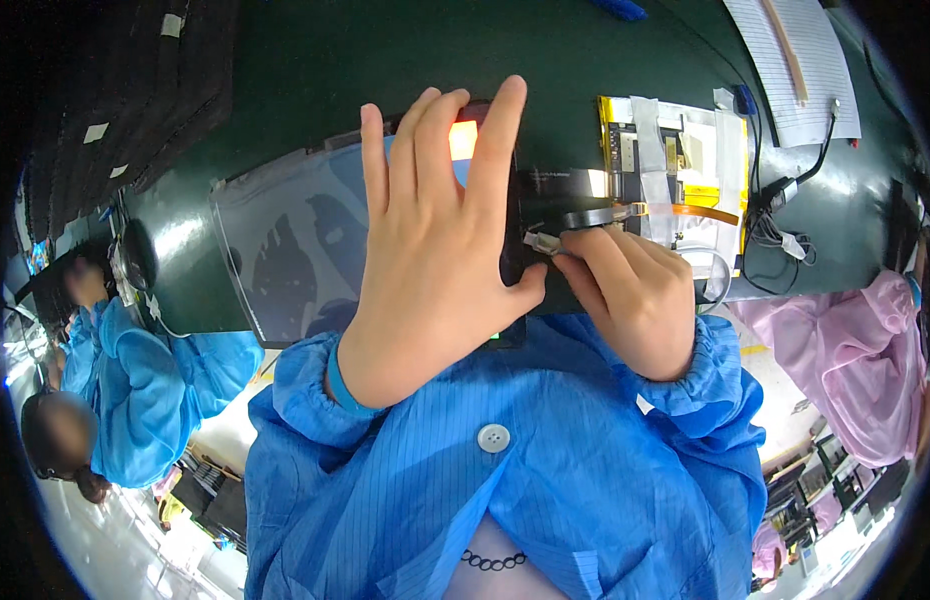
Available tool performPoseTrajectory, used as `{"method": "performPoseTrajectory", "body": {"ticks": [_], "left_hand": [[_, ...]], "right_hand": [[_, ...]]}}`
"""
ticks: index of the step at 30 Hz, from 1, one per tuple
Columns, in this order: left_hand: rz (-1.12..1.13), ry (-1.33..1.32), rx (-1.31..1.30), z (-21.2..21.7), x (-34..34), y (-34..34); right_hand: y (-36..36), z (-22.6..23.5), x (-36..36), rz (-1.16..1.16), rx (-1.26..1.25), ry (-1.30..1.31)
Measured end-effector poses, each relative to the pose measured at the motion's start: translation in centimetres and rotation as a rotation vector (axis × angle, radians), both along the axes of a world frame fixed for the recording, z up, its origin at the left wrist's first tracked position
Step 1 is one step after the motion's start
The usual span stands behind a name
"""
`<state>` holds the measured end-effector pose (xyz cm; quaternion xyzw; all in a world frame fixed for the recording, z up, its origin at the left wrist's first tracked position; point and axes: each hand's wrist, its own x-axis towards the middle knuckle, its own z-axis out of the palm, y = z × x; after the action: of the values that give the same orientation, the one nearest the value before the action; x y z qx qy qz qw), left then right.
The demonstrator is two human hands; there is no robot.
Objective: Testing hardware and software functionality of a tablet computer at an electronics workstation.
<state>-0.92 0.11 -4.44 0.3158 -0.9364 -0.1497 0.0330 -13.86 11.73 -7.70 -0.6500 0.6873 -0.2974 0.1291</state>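
Note:
My left hand (435, 225) lies spread over a dark flat screen panel (290, 250), its fingers apart near the far edge and its thumb by the right edge. A lit patch with white and orange (464, 140) shows between the fingers. Close to the panel's right edge, my right hand (635, 285) is closed on a white cable plug (541, 242); whether the plug touches the panel, I cannot tell. A white cable (726, 278) curves out beside that hand. Just beyond its fingers is a black band (593, 216) joined to an orange flat strip (700, 212).
An opened circuit assembly (675, 150) with grey tape lies on the dark green table (555, 60). Black cables (780, 195) bunch to its right. A lined sheet (820, 70) carries a thin stick. Black dividers (135, 100) stand far left. Co-workers in blue (145, 380) and pink (845, 350) sit either side.

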Motion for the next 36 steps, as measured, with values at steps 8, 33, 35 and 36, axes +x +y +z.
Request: {"method": "performPoseTrajectory", "body": {"ticks": [8,33,35,36], "left_hand": [[-0.018,0.082,0.043,1.3,3.3,-0.6],[0.616,0.256,0.248,-2.9,19.5,-7.3],[0.445,0.022,-0.233,-2.0,16.6,-6.8],[0.304,0.086,-0.251,-0.8,13.7,-5.6]], "right_hand": [[-0.2,-0.1,-0.9,0.076,0.032,-0.030],[-1.3,0.6,-1.0,0.464,0.069,0.086],[-0.7,0.8,-0.2,0.344,0.100,0.136],[-0.7,0.7,-0.1,0.343,0.094,0.141]]}}
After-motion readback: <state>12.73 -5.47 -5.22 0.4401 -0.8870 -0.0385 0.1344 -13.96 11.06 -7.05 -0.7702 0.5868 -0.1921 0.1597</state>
